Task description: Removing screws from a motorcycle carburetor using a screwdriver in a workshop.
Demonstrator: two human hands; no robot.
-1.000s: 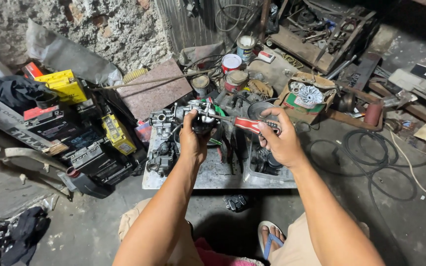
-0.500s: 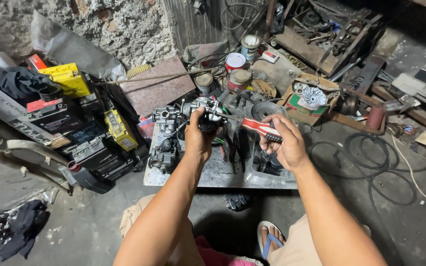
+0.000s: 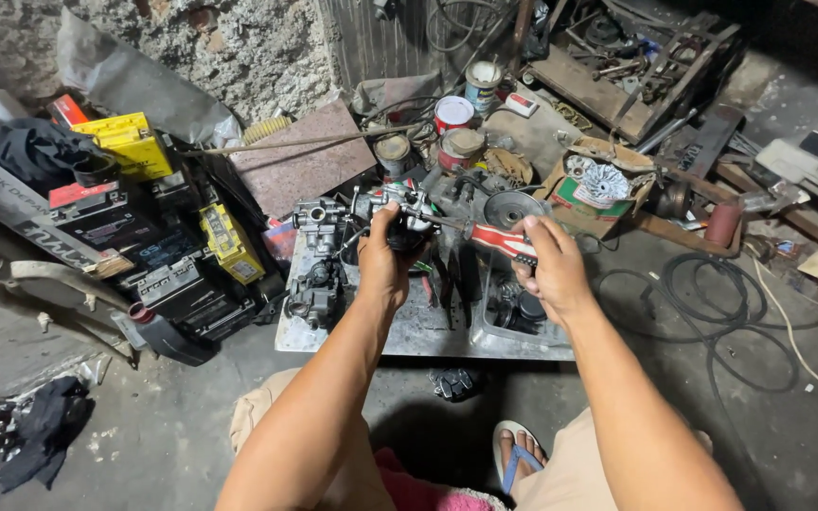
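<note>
left hand [image 3: 385, 265]: closed around carburetor [image 3: 398, 210], held above metal tray [image 3: 428, 331] | right hand [image 3: 549, 270]: gripping red-handled screwdriver [image 3: 494, 239], tip toward carburetor | cans [image 3: 453, 114] far behind

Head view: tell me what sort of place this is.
Likely a small engine repair workshop, with work done low over the floor. The left hand holds a carburetor, the right hand a red-handled screwdriver, and old batteries are stacked nearby.
</note>
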